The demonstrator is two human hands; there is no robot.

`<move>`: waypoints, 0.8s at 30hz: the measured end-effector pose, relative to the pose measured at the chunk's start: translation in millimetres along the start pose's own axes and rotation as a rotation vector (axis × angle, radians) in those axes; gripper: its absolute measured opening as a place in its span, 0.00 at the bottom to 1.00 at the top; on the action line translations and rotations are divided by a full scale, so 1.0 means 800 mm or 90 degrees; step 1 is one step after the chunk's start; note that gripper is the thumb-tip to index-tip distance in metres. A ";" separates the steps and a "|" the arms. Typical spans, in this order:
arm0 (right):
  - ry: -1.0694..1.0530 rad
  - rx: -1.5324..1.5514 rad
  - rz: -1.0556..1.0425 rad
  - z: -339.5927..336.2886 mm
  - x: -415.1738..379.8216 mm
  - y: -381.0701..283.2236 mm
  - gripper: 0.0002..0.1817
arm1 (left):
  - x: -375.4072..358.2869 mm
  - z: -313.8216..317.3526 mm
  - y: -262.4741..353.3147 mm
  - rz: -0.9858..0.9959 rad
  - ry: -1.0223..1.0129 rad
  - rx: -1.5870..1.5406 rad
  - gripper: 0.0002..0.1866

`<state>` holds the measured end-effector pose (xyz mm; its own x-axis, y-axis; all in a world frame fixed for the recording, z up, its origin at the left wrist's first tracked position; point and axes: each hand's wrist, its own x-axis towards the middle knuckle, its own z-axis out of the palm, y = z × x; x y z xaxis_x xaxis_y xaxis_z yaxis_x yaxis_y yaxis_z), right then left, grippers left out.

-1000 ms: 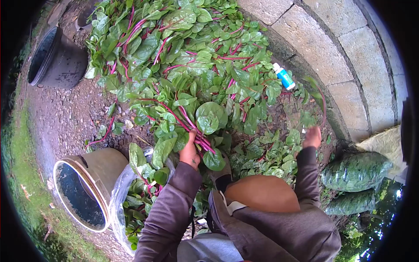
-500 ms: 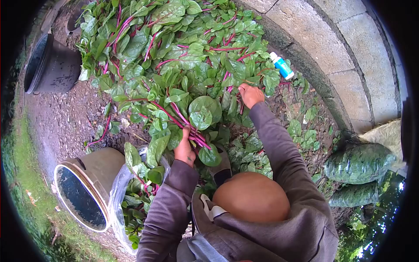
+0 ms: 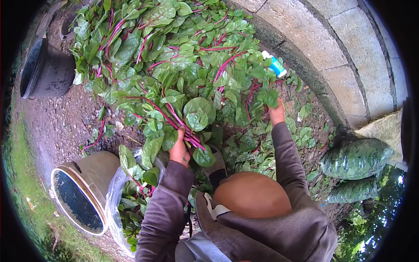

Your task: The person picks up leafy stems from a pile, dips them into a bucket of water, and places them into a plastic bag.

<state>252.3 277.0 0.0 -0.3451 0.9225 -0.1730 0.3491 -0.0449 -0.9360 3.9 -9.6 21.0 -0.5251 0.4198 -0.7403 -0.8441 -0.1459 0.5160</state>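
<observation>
My left hand (image 3: 179, 149) is closed around a bundle of Malabar spinach (image 3: 176, 118), whose purple-red cut stems stick out past the thumb. Broad green leaves of the bunch spread forward from that grip. Farther right, my right hand (image 3: 276, 112) is raised with a leafy Malabar spinach sprig (image 3: 271, 97) at its fingers; leaves partly cover the fingertips. A large heap of the same red-stemmed greens (image 3: 170, 48) lies on the ground in front of both hands. Beside my left forearm, a clear plastic bag (image 3: 114, 205) contains more leafy stems.
Two buckets, a dark one (image 3: 54, 72) and a pale-rimmed one (image 3: 89, 174), lie tipped at the left. A blue-and-white bottle (image 3: 276, 65) lies by the curved block wall (image 3: 305, 37). Filled green bags (image 3: 355, 158) sit at the right. Loose leaves litter the soil.
My right hand has moved right and a little toward me, away from the heap, with a leafy sprig at its fingers. My left hand keeps its grip on the bundle.
</observation>
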 end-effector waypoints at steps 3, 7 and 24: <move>0.029 0.119 0.099 -0.005 0.016 0.029 0.10 | 0.005 -0.005 -0.005 0.001 0.025 0.026 0.08; 0.020 0.052 0.223 0.009 0.009 0.006 0.13 | 0.005 -0.001 -0.004 0.038 0.041 0.051 0.08; 0.059 -0.186 0.033 0.083 -0.020 0.006 0.08 | -0.011 0.015 0.002 0.091 0.048 0.091 0.10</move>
<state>201.6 236.2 -22.3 -0.2440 0.9536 -0.1765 0.6045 0.0072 -0.7966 8.7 -2.5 33.5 -0.6498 0.3354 -0.6822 -0.7390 -0.0683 0.6703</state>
